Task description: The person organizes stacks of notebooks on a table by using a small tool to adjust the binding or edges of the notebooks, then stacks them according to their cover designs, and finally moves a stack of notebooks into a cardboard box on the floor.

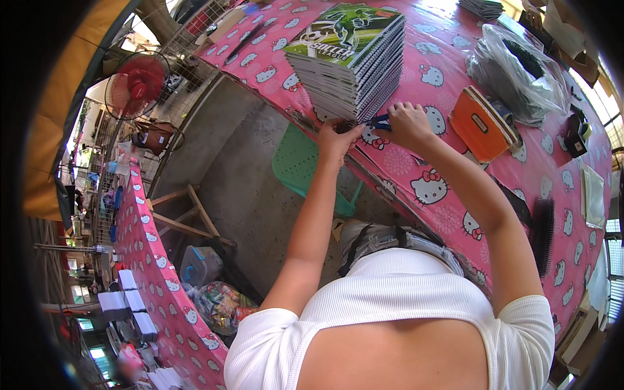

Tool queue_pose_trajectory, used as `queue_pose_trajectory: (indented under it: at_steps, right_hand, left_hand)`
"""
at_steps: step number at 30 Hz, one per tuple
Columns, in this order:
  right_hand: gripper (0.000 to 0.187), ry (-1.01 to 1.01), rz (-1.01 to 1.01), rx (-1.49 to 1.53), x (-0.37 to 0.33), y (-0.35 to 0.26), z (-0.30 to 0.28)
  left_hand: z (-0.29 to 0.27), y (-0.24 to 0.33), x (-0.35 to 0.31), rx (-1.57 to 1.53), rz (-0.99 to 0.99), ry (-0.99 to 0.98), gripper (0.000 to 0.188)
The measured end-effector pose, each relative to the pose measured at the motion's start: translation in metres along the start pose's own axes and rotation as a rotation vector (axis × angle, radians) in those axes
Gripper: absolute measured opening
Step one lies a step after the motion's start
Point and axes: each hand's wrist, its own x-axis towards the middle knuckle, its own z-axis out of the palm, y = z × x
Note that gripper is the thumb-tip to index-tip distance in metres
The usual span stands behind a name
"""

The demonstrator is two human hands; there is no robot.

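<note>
A tall stack of spiral-bound notebooks [351,40] with green soccer covers stands near the edge of a pink table [448,224]. My right hand [411,125] is closed round blue-handled pliers [379,121], whose tips point left toward the base of the stack. My left hand [335,142] is at the stack's near lower corner, thumb and fingers pinched close to the plier tips. What lies between those fingers is too small and dark to make out.
Right of the stack lie an orange binder-like item [480,125], a clear plastic bag [520,78] with dark coils, and a black coil bundle [543,235]. A green plastic stool [296,162] stands below the table edge. A red fan [136,86] is at the left.
</note>
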Motion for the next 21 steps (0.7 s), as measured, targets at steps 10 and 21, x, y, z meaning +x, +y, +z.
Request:
queue_pose_trajectory:
  at_steps: [10, 21]
  right_hand:
    - [0.052, -0.451, 0.157, 0.169, 0.003, -0.005, -0.015]
    - [0.054, -0.573, 0.163, 0.191, 0.012, -0.012, -0.01]
  left_hand:
    - [-0.013, -0.012, 0.005, -0.094, -0.02, 0.064, 0.04]
    - [-0.009, -0.025, 0.009, -0.004, -0.007, 0.015, 0.037]
